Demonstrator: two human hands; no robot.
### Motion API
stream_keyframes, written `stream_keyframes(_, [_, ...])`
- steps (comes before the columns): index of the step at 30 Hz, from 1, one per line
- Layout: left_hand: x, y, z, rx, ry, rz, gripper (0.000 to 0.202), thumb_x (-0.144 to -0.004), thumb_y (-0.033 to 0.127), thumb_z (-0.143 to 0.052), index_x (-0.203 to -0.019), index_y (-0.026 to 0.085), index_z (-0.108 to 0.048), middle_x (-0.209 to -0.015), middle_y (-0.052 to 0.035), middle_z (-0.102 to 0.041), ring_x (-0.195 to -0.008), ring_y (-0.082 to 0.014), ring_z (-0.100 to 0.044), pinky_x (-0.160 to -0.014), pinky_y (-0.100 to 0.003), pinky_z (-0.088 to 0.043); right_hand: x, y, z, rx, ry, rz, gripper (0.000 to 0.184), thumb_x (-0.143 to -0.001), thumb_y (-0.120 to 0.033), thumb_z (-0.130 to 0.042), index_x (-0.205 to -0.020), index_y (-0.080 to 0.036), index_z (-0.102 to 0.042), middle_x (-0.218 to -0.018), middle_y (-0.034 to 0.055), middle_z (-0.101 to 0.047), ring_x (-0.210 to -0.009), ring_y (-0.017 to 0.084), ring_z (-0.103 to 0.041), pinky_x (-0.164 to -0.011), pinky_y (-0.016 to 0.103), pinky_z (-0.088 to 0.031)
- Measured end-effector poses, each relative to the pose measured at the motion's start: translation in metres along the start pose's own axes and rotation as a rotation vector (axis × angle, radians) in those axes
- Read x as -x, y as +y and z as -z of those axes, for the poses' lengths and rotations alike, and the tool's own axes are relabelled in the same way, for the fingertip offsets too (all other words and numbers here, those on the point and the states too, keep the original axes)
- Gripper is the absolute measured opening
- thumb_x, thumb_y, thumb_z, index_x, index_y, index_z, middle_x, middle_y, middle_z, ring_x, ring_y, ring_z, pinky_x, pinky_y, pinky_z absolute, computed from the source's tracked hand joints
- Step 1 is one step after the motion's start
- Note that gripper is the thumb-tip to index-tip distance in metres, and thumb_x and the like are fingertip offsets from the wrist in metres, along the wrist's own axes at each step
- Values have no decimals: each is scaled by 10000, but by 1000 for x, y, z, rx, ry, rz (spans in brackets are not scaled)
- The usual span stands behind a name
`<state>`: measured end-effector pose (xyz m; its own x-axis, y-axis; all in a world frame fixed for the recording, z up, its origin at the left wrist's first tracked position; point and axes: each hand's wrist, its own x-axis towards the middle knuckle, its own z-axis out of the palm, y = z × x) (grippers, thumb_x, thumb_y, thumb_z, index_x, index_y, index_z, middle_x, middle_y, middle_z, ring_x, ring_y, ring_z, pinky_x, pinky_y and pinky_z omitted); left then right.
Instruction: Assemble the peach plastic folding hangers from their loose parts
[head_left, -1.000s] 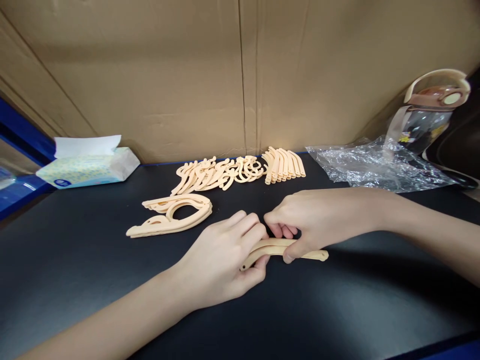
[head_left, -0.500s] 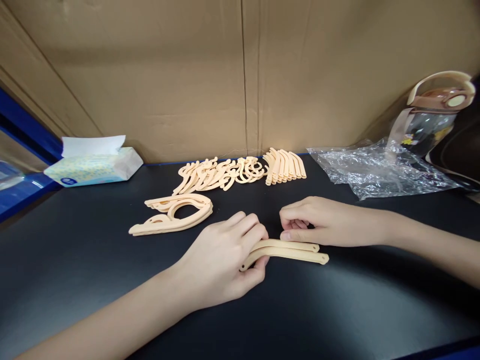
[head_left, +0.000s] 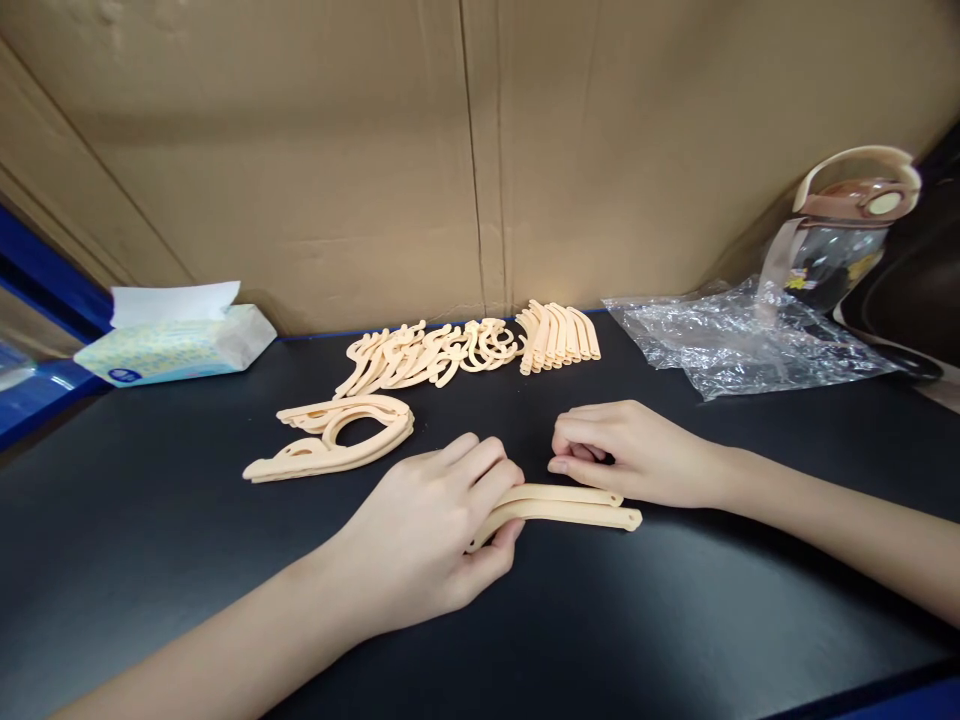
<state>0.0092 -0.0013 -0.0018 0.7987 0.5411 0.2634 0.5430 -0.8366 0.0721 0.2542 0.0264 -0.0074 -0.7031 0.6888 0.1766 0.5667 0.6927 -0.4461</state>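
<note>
My left hand (head_left: 442, 530) is closed around the bent end of two cream plastic hanger arms (head_left: 574, 510). They lie side by side just above the black table, their straight ends pointing right, with a small hole at each tip. Part of their curved end is hidden by my fingers. Just behind the arms rests my right hand (head_left: 637, 452), its fingers curled in and the thumb below them; nothing shows in it. To the left of my left hand sits a small stack of folded hangers (head_left: 375, 437).
Along the back lie a heap of loose hanger pieces (head_left: 412, 355) with hooks, and a row of hanger arms (head_left: 559, 335). A tissue pack (head_left: 180, 345) stands at the back left. Crumpled clear plastic (head_left: 735, 340) and a drink bottle (head_left: 847, 240) are at the right, before a cardboard wall (head_left: 337, 150).
The whole view has shifted a little, so everything appears slightly further left. Both hands keep nearly the same pose, and the hanger arms stay in my left hand.
</note>
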Motion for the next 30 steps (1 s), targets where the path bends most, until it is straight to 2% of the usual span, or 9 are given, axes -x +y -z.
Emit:
stream_keyframes(9, [2,-3,0,13,50,-10,251,-906,385,-560,-1049,181,-588,-911,-12,-607,-769,-178,-534,-624,-306,-403,-1,-5,4,-9,-19,-28,238,-964,-344,-491,-795,-189,-554,-722,-18,-555,-619,98,-459,-582,236,-323])
stream_keyframes(12, [2,-4,-1,22,54,-3,215,-896,351,-561,-1036,188,-585,-882,-4,-596,-741,-172,-537,-604,-296,-390,-4,-12,10,-35,-56,-113,205,-962,-337,-496,-857,-196,-602,-687,-35,-575,-607,96,-484,-597,236,-337])
stream_keyframes(14, [3,-4,-2,38,50,0,192,-884,311,-560,-1034,193,-581,-873,3,-590,-731,-166,-541,-589,-287,-381,-9,-16,16,51,-24,-138,190,-960,-331,-498,-891,-200,-616,-703,-33,-601,-629,102,-512,-605,240,-331])
stream_keyframes(16, [3,-4,-3,59,44,1,176,-875,282,-551,-1028,197,-576,-873,8,-588,-724,-160,-545,-579,-280,-378,-18,-16,21,199,11,-120,169,-946,-317,-513,-901,-195,-621,-701,-26,-606,-647,114,-528,-618,247,-329])
stream_keyframes(20, [2,-5,-5,103,45,24,156,-873,266,-531,-1012,202,-560,-869,13,-581,-694,-146,-543,-555,-269,-365,-45,-9,29,496,72,-70,159,-925,-272,-515,-950,-173,-637,-858,33,-670,-773,164,-578,-682,276,-350])
stream_keyframes(25, [1,-5,-6,149,28,54,78,-846,251,-521,-905,205,-498,-819,21,-562,-657,-135,-525,-523,-262,-320,-79,2,28,581,98,-87,221,-911,-214,-501,-1027,-119,-663,-1048,127,-675,-945,236,-595,-754,317,-359])
stream_keyframes(30, [3,-5,-7,150,24,45,89,-821,247,-524,-839,207,-447,-787,29,-542,-629,-129,-498,-508,-259,-292,-100,15,23,629,106,-116,257,-913,-203,-475,-979,-108,-705,-1001,132,-683,-935,250,-593,-767,336,-350])
